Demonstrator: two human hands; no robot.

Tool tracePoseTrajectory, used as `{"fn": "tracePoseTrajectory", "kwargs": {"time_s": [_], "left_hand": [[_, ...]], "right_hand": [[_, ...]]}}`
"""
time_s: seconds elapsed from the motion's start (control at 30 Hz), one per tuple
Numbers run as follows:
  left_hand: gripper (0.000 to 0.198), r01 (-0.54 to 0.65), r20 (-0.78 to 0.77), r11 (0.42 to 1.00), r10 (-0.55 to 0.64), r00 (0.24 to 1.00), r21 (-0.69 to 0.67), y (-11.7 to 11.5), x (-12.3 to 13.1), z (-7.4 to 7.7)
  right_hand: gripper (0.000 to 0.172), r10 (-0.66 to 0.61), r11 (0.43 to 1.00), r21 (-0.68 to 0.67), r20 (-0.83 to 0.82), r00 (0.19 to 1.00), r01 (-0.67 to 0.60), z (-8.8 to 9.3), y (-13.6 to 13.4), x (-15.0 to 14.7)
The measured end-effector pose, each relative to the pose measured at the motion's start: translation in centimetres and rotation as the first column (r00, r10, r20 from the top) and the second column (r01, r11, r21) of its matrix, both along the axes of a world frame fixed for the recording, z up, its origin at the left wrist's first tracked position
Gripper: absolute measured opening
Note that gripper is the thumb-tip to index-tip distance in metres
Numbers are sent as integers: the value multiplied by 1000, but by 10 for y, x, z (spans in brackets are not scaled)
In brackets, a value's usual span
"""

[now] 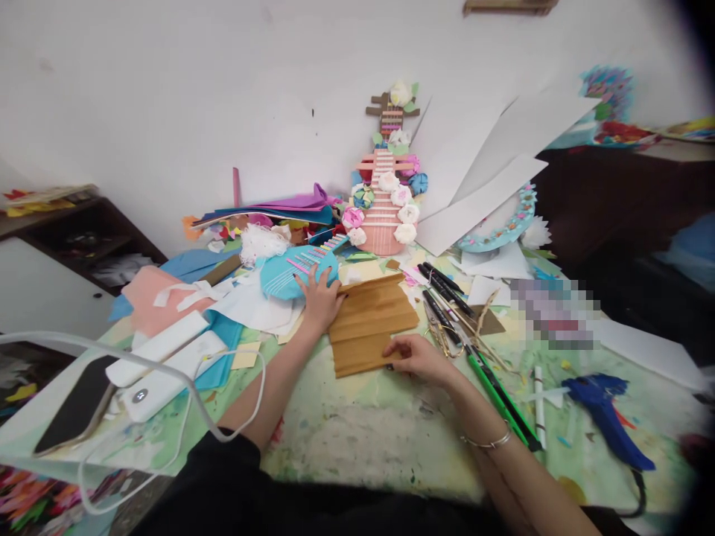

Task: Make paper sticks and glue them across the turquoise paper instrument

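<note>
A pleated sheet of brown paper [369,321] lies on the table in front of me. My left hand [320,296] rests flat on its far left corner, fingers spread, touching a turquoise paper guitar shape [290,272]. My right hand [416,357] pinches the sheet's near right edge, fingers curled over the folds.
Black markers [441,286], scissors [439,331] and a green-handled cutter [494,394] lie right of the sheet. A blue glue gun [606,413] sits further right. Two white power banks [161,365], a phone [78,406] and a cable [234,428] are at the left. A flower-decorated paper guitar [385,201] leans against the wall.
</note>
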State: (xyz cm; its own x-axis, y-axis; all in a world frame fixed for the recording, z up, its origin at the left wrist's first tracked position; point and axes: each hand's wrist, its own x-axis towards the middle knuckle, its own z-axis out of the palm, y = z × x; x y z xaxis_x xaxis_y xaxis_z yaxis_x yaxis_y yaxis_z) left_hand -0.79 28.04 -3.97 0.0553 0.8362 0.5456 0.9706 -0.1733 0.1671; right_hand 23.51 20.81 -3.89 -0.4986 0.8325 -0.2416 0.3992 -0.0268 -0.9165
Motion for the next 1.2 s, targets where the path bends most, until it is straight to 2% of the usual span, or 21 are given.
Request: {"fn": "tracePoseTrajectory", "kwargs": {"time_s": [0.13,0.23,0.3,0.33,0.4,0.47,0.63,0.77,0.87,0.93,1.03,1.2], "left_hand": [[42,-38,-13,998,38,999,46,-19,5,3],[28,69,-62,991,-62,996,119,-53,9,5],[14,206,-73,968,-198,978,145,-79,13,4],[10,327,-84,939,-319,944,106,-92,15,3],[12,570,-57,820,-573,818,-58,-112,20,-2],[18,640,21,746,-648,762,-186,-125,24,-6],[21,611,137,759,-596,791,-225,-132,31,-14],[13,607,311,733,-525,792,-306,-132,34,-12],[9,600,386,702,-469,795,-383,-133,35,-8],[9,598,412,697,-447,794,-396,-133,35,-6],[4,568,421,723,-408,810,-393,-132,34,-7],[8,539,358,736,-414,837,-410,-133,34,-8]], "right_hand": [[20,-30,940,340,184,982,-35,-4,-5,3],[16,-50,899,434,246,968,-64,-7,-9,1],[14,-56,884,462,262,963,-75,-9,-9,0],[13,-60,876,477,264,963,-76,-10,-9,0],[11,-75,860,506,258,963,-69,-11,-9,0],[10,-83,852,521,239,967,-56,-12,-9,1],[12,-78,851,523,211,974,-45,-11,-13,2],[12,-38,880,468,243,969,-82,-6,-18,3],[14,-17,885,452,271,962,-112,-4,-21,4],[14,-14,879,461,280,960,-122,-4,-22,4],[12,-22,867,483,289,957,-126,-6,-23,4],[12,-5,842,514,310,951,-163,-9,-23,5]]}}
